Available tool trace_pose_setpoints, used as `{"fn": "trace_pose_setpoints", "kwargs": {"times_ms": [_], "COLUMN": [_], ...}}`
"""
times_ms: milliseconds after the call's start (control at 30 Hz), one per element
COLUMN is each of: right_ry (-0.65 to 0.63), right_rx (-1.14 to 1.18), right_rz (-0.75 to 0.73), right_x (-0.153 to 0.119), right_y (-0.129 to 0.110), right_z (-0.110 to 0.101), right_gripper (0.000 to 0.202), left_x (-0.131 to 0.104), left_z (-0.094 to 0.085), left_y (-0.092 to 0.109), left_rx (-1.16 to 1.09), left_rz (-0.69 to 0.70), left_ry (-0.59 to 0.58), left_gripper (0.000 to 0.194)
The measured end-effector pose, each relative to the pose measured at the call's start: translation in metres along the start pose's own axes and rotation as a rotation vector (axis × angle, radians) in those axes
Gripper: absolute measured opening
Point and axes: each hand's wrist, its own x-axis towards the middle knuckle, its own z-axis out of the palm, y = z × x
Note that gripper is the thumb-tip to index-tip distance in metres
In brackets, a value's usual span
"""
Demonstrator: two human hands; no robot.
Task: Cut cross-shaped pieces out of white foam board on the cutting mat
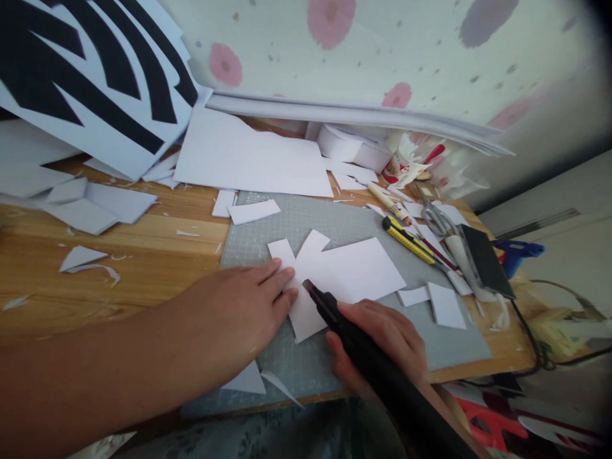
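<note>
A white foam-like board piece (358,271) with notched strips at its upper left lies on a grey gridded cutting mat (351,220). My left hand (253,296) rests flat on the left part of this piece, its fingers stretched out and holding nothing. In my right hand (394,338) is a thick black-handled cutter (354,341), gripped like a pen. Its short blade tip meets the board just right of my left fingertips. Small white offcuts (253,211) are scattered on the mat.
A yellow-and-black utility knife (408,240), scissors (435,218) and a dark flat device (486,260) with a cable lie at the right. Behind the mat lies a large white sheet (253,156). Black-striped panels (109,76) and board scraps (95,204) occupy the left.
</note>
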Motion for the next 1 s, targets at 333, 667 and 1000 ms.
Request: {"fn": "trace_pose_setpoints", "kwargs": {"times_ms": [333,667,1000], "right_ry": [-0.089,-0.193,-0.266], "right_rx": [0.008,0.057,0.121], "right_rz": [-0.002,0.003,0.024], "right_x": [0.001,-0.006,-0.010], "right_y": [-0.006,-0.007,-0.015], "right_z": [-0.005,-0.013,-0.025], "right_gripper": [0.038,0.043,0.048], "left_x": [0.002,0.006,0.006], "left_z": [0.009,0.002,-0.005], "left_y": [0.010,0.009,0.008], "left_rx": [-0.023,-0.115,-0.125], "left_rz": [-0.038,-0.091,-0.096], "left_ry": [-0.103,-0.213,-0.232], "left_gripper": [0.046,0.062,0.059]}}
